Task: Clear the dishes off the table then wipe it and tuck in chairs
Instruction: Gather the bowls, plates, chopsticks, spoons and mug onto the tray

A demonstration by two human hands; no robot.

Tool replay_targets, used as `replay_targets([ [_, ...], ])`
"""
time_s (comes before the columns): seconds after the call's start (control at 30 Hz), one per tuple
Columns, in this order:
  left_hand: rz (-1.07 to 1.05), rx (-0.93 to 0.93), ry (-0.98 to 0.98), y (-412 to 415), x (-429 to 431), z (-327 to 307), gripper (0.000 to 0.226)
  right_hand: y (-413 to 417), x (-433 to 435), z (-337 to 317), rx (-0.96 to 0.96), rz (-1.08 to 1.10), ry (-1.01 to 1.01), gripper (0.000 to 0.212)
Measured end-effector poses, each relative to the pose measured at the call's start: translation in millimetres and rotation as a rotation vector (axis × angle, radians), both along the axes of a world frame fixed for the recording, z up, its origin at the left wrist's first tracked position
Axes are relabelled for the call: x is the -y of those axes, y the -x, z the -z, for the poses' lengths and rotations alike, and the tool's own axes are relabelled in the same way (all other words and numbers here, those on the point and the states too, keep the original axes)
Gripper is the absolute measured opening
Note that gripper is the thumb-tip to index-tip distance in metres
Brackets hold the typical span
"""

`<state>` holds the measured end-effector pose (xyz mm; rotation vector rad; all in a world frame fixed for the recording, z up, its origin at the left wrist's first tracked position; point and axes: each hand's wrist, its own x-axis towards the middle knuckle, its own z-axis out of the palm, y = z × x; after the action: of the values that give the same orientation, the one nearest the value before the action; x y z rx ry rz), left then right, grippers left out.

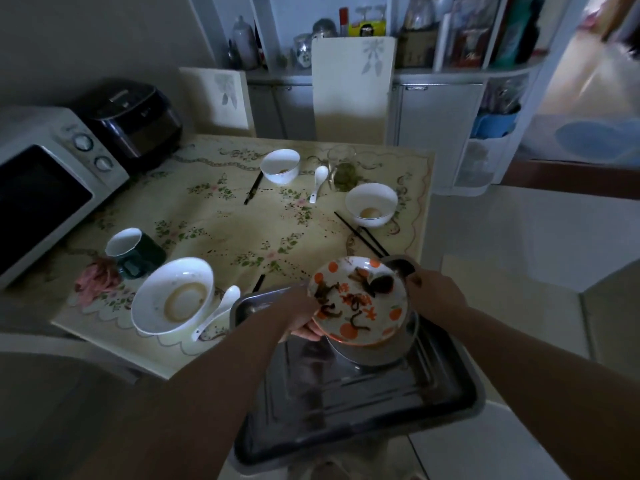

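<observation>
Widest of all, the floral-clothed table (242, 233), loaded with a large white bowl (173, 296), a green mug (136, 252) and two small white bowls further back. Next in size, overhanging the near edge, a dark metal tray (450, 403) with a steel pot (374, 355) standing inside. Above that pot, tilted, the orange-dotted plate (360, 306), smeared with dark vegetable scraps. Left hand (299, 311) curled round the plate's left rim, fingers underneath. Right hand (434, 294) closed on a small dark saucer (382, 284), tipped mouth-down onto the plate's far side; exact finger placement hidden behind it. Probably a matter of gathering leftovers together before stacking. To do it well: keep the plate's low edge inside the pot's rim, tilt slowly, and scrape with the saucer's lip toward the pot, never toward the cloth. Brace the plate firmly against each push. Avoid pressing down on the tray's overhanging end. Afterwards, nest saucer on plate and set both flat in the tray. Smallest and last, the black chopsticks (360, 235) lying just beyond the plate: collect as a pair and lay lengthwise in the tray to prevent rolling.
</observation>
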<state>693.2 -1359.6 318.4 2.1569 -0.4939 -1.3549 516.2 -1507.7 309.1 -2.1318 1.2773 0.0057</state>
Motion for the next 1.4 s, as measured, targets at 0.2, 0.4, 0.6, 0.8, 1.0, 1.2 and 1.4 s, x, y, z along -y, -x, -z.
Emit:
replay_targets([
  [0.2, 0.019, 0.028, -0.041, 17.2, 2.6, 0.4, 0.024, 13.0, -2.9, 9.1, -0.054, -0.039, -0.037, 0.023],
  [0.4, 0.045, 0.095, -0.069, 26.9, 5.0, 2.0, 0.022, 12.8, -1.9, 12.0, -0.097, -0.006, -0.021, 0.027],
  [0.6, 0.000, 0.164, -0.114, 23.7, 5.9, 11.8, 0.022, 9.7, -2.9, 16.4, -0.110, 0.012, -0.031, 0.027],
  [0.8, 0.009, 0.189, -0.119, 18.7, 3.7, 21.2, 0.029, 7.2, -8.2, 17.2, -0.130, 0.031, 0.018, 0.029],
  [1.0, -0.029, 0.157, -0.138, 9.3, -9.5, 20.2, 0.024, -10.8, -16.6, 13.6, -0.096, -0.007, 0.072, 0.031],
  [1.2, -0.349, 0.072, -0.024, -42.5, -58.1, 20.8, 0.033, -44.9, -35.1, 16.5, -0.077, -0.212, 0.146, 0.012],
  [1.4, -0.822, 0.023, 0.129, -84.6, -119.3, 17.0, 0.034, -106.5, -66.3, 15.3, 0.015, -0.333, 0.002, 0.016],
])
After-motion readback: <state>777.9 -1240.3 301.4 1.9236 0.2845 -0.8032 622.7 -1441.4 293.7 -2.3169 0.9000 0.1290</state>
